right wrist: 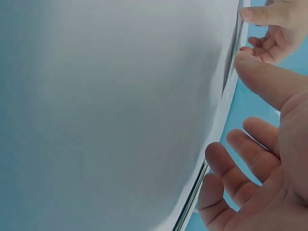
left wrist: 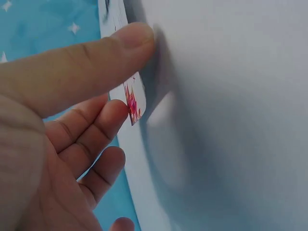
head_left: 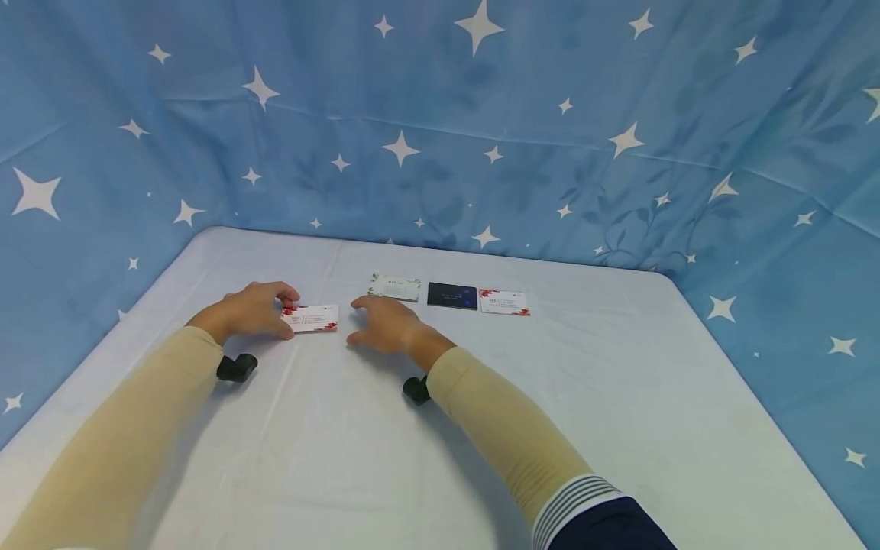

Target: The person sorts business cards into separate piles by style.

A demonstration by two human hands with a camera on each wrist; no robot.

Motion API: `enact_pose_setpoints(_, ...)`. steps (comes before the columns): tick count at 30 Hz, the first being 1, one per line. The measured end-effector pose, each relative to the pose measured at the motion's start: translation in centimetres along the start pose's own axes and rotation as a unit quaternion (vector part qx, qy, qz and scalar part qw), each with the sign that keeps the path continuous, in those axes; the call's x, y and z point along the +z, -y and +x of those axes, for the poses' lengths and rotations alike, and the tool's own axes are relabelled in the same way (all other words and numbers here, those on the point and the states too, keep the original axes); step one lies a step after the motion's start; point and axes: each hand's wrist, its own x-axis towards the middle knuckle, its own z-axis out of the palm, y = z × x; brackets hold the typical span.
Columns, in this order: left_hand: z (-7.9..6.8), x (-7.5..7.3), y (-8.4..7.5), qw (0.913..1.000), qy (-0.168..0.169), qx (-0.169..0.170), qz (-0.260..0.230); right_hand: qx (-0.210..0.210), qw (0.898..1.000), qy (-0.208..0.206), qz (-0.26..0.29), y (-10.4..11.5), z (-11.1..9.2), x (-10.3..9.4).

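My left hand (head_left: 253,312) holds a white business card (head_left: 315,318) with red floral corners by its left end, thumb at the front edge and fingers at the back. In the left wrist view the thumb crosses the edge of this card (left wrist: 134,98), and a shadow falls beside it on the cloth. The right hand (head_left: 386,325) hovers just right of that card, its thumb and fingers spread apart with nothing between them. Behind the right hand lies a pale business card (head_left: 395,287) with green leaves, partly covered by the fingers in the head view.
A dark blue business card (head_left: 451,296) and another white card with red flowers (head_left: 505,302) lie in a row to the right of the leafy card. All rest on a white-clothed table (head_left: 619,397). A blue star-patterned curtain (head_left: 440,114) rises behind it.
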Motion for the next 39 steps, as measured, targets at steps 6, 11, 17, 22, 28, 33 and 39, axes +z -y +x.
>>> enact_pose_setpoints(6, 0.2, 0.9, -2.2, 0.9998, -0.012, 0.014, 0.001, 0.013, 1.000, -0.002, 0.014, -0.5, -0.1, -0.1)
enact_pose_setpoints(11, 0.3, 1.2, -2.9, 0.9998, -0.010, 0.019, 0.006, 0.010, 0.999, -0.007, 0.031, -1.1, -0.2, -0.1)
enact_pose_setpoints(17, 0.3, 1.4, -3.7, 0.9996, -0.008, 0.029, 0.003, -0.004, 0.998, -0.003, 0.068, -2.2, -0.6, -0.3)
enact_pose_setpoints(22, 0.4, 1.5, -4.4, 0.9989, -0.019, 0.044, -0.004, -0.006, 0.994, -0.018, 0.104, -3.3, -1.2, -1.0)
enact_pose_setpoints(28, 0.7, 1.6, -4.7, 0.9976, -0.020, 0.066, -0.008, 0.003, 0.993, -0.030, 0.113, -4.8, -2.3, -1.9)
enact_pose_setpoints(33, 1.2, 2.1, -5.5, 0.9969, -0.023, 0.075, -0.008, 0.011, 0.993, -0.040, 0.106, -6.0, -3.0, -2.4)
enact_pose_setpoints(39, 2.0, 3.2, -6.7, 0.9962, -0.031, 0.081, -0.010, 0.014, 0.993, -0.046, 0.105, -7.5, -3.9, -2.9)
